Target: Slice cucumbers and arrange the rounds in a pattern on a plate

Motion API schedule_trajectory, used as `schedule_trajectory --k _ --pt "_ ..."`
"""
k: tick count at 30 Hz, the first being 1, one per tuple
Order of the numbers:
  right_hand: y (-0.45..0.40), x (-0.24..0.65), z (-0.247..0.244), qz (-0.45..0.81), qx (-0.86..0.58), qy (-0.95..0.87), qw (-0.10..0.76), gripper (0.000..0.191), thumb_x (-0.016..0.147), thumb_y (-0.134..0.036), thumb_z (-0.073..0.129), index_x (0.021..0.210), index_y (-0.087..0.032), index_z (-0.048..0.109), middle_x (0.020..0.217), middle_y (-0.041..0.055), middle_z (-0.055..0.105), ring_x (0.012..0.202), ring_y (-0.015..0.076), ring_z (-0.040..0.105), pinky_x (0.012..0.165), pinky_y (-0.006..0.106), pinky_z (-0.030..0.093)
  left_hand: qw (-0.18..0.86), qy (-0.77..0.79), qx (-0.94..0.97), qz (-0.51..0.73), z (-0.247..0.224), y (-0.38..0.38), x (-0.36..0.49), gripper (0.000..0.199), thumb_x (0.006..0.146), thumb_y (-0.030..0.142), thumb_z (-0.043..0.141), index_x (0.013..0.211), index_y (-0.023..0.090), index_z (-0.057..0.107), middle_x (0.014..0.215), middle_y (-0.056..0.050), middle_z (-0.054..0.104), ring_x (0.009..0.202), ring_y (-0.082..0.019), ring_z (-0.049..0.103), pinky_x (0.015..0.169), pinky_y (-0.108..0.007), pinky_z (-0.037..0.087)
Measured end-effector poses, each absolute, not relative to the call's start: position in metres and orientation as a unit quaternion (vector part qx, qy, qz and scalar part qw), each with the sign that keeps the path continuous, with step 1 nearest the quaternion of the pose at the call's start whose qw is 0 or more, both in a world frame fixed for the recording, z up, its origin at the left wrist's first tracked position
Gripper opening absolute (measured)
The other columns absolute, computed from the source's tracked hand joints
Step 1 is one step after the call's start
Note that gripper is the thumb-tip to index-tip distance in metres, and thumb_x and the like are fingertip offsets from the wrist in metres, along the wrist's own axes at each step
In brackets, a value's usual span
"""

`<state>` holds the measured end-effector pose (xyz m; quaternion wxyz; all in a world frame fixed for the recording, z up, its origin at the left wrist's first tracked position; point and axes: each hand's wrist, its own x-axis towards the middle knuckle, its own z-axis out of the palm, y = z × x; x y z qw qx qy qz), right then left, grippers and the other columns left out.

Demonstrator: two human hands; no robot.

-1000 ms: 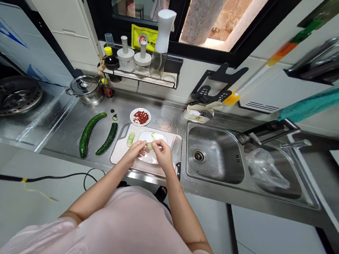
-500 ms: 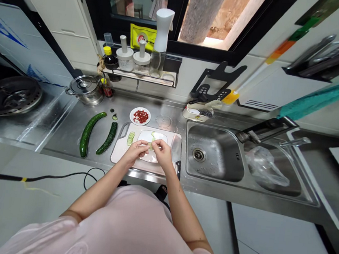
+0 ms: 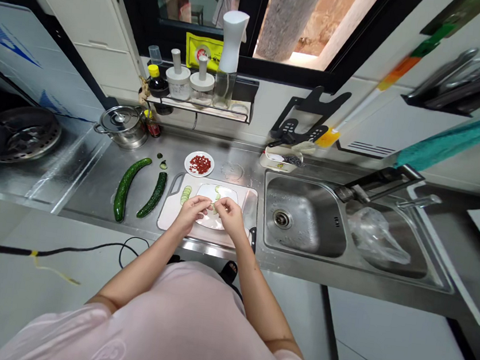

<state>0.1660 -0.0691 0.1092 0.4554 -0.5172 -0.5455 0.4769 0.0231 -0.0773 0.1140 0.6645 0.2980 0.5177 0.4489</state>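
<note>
My left hand (image 3: 193, 212) and my right hand (image 3: 229, 216) meet over a white plate (image 3: 232, 196), fingertips pinched together around a thin cucumber slice (image 3: 213, 205), largely covered by the fingers. A few pale green slices (image 3: 218, 190) lie on the plate, partly hidden behind the hands. Under the plate is a light cutting board (image 3: 169, 216) with a grey handle. On its left part, a row of overlapping cucumber slices (image 3: 185, 194) rests beside the plate. A knife's black handle (image 3: 253, 239) shows at the board's right edge, next to my right wrist.
Left of the board lie a long cucumber (image 3: 124, 190) and a shorter cut one (image 3: 152, 195), with end scraps (image 3: 163, 164) behind. A small plate (image 3: 188, 165) of chopped red pieces stands behind the board. The sink (image 3: 303, 233) is at right, a lidded pot (image 3: 124, 129) at back left.
Both hands stay over the plate with only slight finger movement. The slice between them now shows less of its face. The whole view has shifted slightly.
</note>
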Motion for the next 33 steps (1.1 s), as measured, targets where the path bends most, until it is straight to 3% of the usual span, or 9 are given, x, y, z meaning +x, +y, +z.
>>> schedule_trajectory --k 10,19,27,33 --pt "-0.069 0.167 0.101 0.490 -0.517 -0.543 0.445 0.019 0.075 -0.037 0.055 0.069 -0.019 0.057 0.065 -0.0007 0.058 0.061 0.0120 0.051 0.054 0.022 0.041 0.631 0.507 0.350 0.471 0.111 -0.074 0.022 0.042 0.057 0.036 0.079 0.090 0.019 0.060 0.057 0.007 0.045 0.051 -0.005 0.044 0.047 -0.017 0.030" --pt "-0.069 0.166 0.101 0.510 -0.519 -0.526 0.439 0.021 0.073 -0.039 0.057 0.069 -0.018 0.056 0.064 -0.0008 0.056 0.059 0.0117 0.050 0.052 0.022 0.040 0.584 0.478 0.430 0.496 0.112 -0.073 0.021 0.046 0.065 0.031 0.074 0.106 0.018 0.056 0.070 0.003 0.057 0.064 -0.008 0.054 0.062 -0.019 0.040" --pt "-0.070 0.164 0.099 0.568 -0.509 -0.479 0.434 0.025 0.073 -0.043 0.061 0.072 -0.018 0.056 0.062 -0.0020 0.055 0.058 0.0113 0.050 0.048 0.021 0.041 0.537 0.485 0.458 0.516 0.102 -0.072 0.025 0.046 0.069 0.029 0.072 0.110 0.018 0.055 0.071 0.003 0.056 0.059 -0.007 0.051 0.056 -0.017 0.038" --pt "-0.074 0.160 0.098 0.621 -0.484 -0.446 0.427 0.031 0.071 -0.047 0.065 0.082 -0.019 0.055 0.070 0.0000 0.061 0.067 0.0139 0.057 0.047 0.020 0.042 0.526 0.487 0.450 0.532 0.105 -0.072 0.027 0.043 0.071 0.030 0.070 0.109 0.018 0.055 0.069 0.002 0.057 0.059 -0.008 0.054 0.056 -0.019 0.042"
